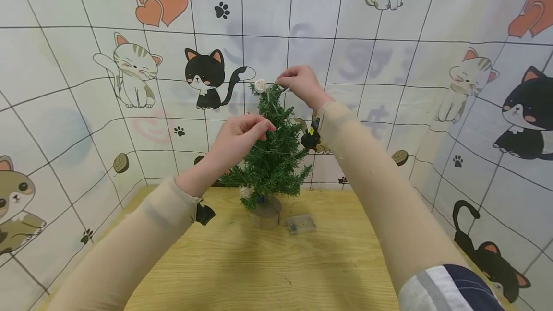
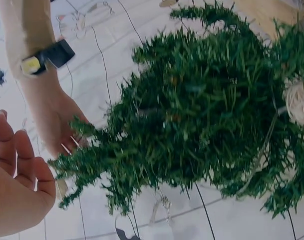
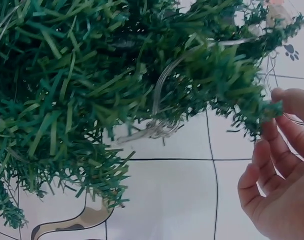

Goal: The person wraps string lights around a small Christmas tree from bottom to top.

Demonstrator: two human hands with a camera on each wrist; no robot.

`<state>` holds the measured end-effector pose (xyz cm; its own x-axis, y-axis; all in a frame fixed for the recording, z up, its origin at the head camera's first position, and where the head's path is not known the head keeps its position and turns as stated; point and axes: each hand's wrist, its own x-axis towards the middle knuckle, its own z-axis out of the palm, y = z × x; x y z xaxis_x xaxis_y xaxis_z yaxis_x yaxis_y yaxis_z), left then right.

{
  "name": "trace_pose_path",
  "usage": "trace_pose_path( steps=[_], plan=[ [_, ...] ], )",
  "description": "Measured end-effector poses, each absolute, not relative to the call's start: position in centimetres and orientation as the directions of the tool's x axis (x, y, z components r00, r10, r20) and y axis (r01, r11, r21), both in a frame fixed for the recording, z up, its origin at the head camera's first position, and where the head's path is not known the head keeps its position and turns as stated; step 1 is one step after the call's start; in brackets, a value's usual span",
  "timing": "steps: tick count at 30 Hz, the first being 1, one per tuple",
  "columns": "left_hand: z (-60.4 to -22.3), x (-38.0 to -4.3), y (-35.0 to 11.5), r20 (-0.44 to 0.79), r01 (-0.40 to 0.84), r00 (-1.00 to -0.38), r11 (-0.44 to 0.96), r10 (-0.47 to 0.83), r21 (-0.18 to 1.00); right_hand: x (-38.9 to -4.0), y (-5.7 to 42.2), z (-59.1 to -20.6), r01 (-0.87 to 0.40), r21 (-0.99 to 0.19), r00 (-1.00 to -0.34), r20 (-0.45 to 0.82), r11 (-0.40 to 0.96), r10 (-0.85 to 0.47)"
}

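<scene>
A small artificial Christmas tree [image 1: 276, 152] stands upright on a round wooden base [image 1: 266, 215]. Clear thin wire [image 3: 164, 82] winds through its branches, bunched into a tangle on one side. At the treetop my right hand [image 1: 302, 83] pinches a loose stretch of this wire, its fingertips beside a branch tip. My left hand [image 1: 242, 133] is raised in front of the tree's left side, fingers loosely bent, with nothing visible in them. In the left wrist view, its fingers [image 2: 27, 155] are close to a branch tip. White woven balls [image 1: 260, 85] sit near the top and low on the left.
A flat clear box [image 1: 301, 224], like a battery case, lies on the wooden table [image 1: 276, 268] right of the base. White cat-print cloth [image 1: 268, 4] encloses the back and sides. Both wrists wear black straps [image 1: 205, 214].
</scene>
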<state>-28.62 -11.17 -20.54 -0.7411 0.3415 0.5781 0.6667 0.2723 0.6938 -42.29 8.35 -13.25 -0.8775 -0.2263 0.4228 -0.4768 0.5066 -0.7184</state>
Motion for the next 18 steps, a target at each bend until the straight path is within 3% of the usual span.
trace_pose_path(
  steps=[9, 18],
  plan=[
    [-21.8, -27.2, -10.5, 0.562, 0.682, -0.72, 0.264, 0.407, 0.682, -42.9, 8.7, -14.2, -0.358, -0.819, -0.933, 0.334, 0.448, -0.135],
    [-23.0, -26.3, -10.2, 0.537, 0.685, -0.7, 0.231, 0.471, 0.691, -43.2, 9.1, -15.2, -0.354, -0.86, -0.935, 0.334, 0.367, -0.119]
  ],
)
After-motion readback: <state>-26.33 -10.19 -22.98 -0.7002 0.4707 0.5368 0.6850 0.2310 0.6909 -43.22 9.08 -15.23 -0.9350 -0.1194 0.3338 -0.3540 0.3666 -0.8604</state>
